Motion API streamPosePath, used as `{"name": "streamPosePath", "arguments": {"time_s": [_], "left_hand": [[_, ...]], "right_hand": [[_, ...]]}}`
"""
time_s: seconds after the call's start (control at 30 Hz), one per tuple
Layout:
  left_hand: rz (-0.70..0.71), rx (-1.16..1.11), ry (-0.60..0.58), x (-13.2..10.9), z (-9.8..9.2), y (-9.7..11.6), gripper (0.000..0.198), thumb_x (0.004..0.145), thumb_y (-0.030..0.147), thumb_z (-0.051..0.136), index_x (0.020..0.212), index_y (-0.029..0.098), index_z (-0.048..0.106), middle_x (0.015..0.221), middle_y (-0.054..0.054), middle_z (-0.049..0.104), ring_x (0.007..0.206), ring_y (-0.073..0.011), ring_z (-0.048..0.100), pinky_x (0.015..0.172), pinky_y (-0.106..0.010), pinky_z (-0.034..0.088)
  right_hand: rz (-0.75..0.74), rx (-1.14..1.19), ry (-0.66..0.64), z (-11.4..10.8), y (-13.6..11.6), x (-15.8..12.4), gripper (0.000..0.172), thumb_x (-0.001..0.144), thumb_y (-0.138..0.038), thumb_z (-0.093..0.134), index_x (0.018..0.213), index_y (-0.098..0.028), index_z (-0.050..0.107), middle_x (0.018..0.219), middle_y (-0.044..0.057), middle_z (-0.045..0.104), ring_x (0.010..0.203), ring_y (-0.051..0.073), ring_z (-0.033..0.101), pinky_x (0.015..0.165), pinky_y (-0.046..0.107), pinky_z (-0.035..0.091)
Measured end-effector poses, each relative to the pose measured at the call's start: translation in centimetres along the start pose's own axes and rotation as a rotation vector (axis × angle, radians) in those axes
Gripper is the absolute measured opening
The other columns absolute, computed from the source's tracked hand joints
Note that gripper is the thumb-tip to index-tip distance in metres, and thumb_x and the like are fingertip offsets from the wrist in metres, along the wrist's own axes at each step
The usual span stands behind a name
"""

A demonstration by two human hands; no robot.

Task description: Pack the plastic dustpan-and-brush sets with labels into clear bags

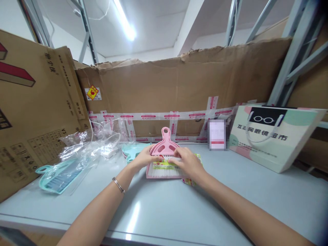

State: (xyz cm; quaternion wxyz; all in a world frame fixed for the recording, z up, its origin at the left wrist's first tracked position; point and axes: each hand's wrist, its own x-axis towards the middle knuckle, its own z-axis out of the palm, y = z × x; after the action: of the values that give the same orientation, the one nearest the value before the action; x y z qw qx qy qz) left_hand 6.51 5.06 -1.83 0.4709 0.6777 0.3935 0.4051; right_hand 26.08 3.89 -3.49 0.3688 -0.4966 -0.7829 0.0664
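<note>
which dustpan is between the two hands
The pink dustpan, between the left hand and right hand; the far-left turquoise dustpan and the turquoise one beside the left hand lie outside that gap.

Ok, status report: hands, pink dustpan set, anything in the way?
Left hand gripping pink dustpan-and-brush set. Right hand at its printed label. Turquoise dustpan close by left hand, seemingly not blocking.

The wearer's left forearm [101, 206] rose from the lower left and the right forearm [241, 209] from the lower right, both bare and converging toward the centre. The left hand [143, 159] was closed in a grip, its thumb stretched inward, its other fingers mostly hidden. The right hand [191, 164] faced it with fingers curled; how firmly these closed could not be judged. The thumbs pointed toward each other, tips apart.
</note>
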Motion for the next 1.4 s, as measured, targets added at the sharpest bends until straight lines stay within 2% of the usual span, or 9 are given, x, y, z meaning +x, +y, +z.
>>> {"name": "streamPosePath", "arguments": {"time_s": [0.17,0.37,0.53,0.63,0.77,0.87,1.1,1.27,1.4], "left_hand": [[0.014,-0.190,0.135,0.0,-0.7,1.3,0.059,0.055,0.027,0.077,0.109,0.015,0.057,0.098,-0.009,0.066,0.084,-0.0223,0.062,0.076,-0.034,0.047],[0.108,-0.362,0.219,-0.1,0.9,1.5,0.062,0.054,0.027,0.078,0.109,0.015,0.054,0.107,-0.012,0.063,0.092,-0.0250,0.061,0.082,-0.037,0.047],[0.116,-0.291,0.217,-0.1,2.9,0.8,0.060,0.058,0.030,0.076,0.110,0.015,0.051,0.109,-0.011,0.062,0.094,-0.0242,0.060,0.080,-0.035,0.048],[0.142,0.001,0.265,0.0,1.3,1.4,0.053,0.067,0.038,0.068,0.111,0.017,0.050,0.106,-0.010,0.062,0.094,-0.0219,0.059,0.082,-0.035,0.046],[0.257,0.671,0.831,0.5,-5.0,1.8,0.041,0.078,0.046,0.053,0.105,0.016,0.052,0.099,-0.010,0.060,0.095,-0.0232,0.055,0.087,-0.038,0.040],[-0.038,1.081,1.134,1.0,-9.7,0.5,0.042,0.077,0.045,0.052,0.099,0.009,0.053,0.105,-0.018,0.055,0.103,-0.0320,0.049,0.086,-0.043,0.038],[-0.345,1.466,1.021,3.0,-12.8,-2.3,0.048,0.077,0.044,0.048,0.100,0.003,0.054,0.104,-0.023,0.056,0.100,-0.0344,0.049,0.082,-0.042,0.036],[-0.238,1.642,0.895,2.8,-12.4,0.5,0.026,0.081,0.017,0.038,0.096,0.008,0.058,0.101,-0.018,0.058,0.097,-0.0308,0.051,0.078,-0.040,0.037],[-0.035,1.763,0.764,0.9,-8.9,3.8,0.025,0.083,0.011,0.033,0.094,0.011,0.056,0.091,-0.014,0.059,0.089,-0.0275,0.053,0.070,-0.035,0.040]], "right_hand": [[0.162,0.421,0.645,-0.6,0.9,0.2,0.076,0.058,-0.048,0.070,0.118,-0.019,0.033,0.124,0.015,0.038,0.109,0.025,0.043,0.090,0.041,0.038],[0.459,1.433,0.097,0.2,-1.3,-0.5,0.052,0.062,-0.039,0.070,0.106,-0.022,0.049,0.110,0.008,0.060,0.101,0.024,0.057,0.082,0.038,0.049],[0.591,1.655,0.227,0.7,-2.7,-1.0,0.046,0.059,-0.020,0.074,0.102,-0.022,0.057,0.096,0.002,0.069,0.091,0.021,0.064,0.074,0.033,0.055],[0.621,1.690,0.263,0.5,-2.6,-1.0,0.045,0.058,-0.015,0.075,0.099,-0.019,0.059,0.090,0.002,0.071,0.085,0.021,0.066,0.071,0.031,0.057],[0.646,1.702,0.280,0.3,-2.2,-1.0,0.046,0.055,-0.011,0.076,0.098,-0.018,0.060,0.087,0.002,0.072,0.080,0.021,0.067,0.069,0.031,0.058],[0.642,1.703,0.273,0.5,-2.0,-1.0,0.046,0.054,-0.011,0.076,0.097,-0.018,0.061,0.087,0.003,0.072,0.081,0.021,0.068,0.070,0.031,0.057],[0.694,1.674,0.219,1.1,-2.0,-1.3,0.042,0.056,-0.014,0.077,0.094,-0.017,0.060,0.080,0.003,0.072,0.083,0.022,0.067,0.075,0.034,0.056],[0.711,1.662,0.155,0.6,-2.3,-1.4,0.043,0.054,-0.017,0.079,0.093,-0.016,0.060,0.081,0.004,0.072,0.083,0.023,0.067,0.075,0.034,0.055],[0.728,1.622,0.093,-0.2,-3.0,-1.8,0.041,0.054,-0.019,0.079,0.091,-0.016,0.060,0.080,0.005,0.072,0.078,0.022,0.068,0.073,0.035,0.055]]}}
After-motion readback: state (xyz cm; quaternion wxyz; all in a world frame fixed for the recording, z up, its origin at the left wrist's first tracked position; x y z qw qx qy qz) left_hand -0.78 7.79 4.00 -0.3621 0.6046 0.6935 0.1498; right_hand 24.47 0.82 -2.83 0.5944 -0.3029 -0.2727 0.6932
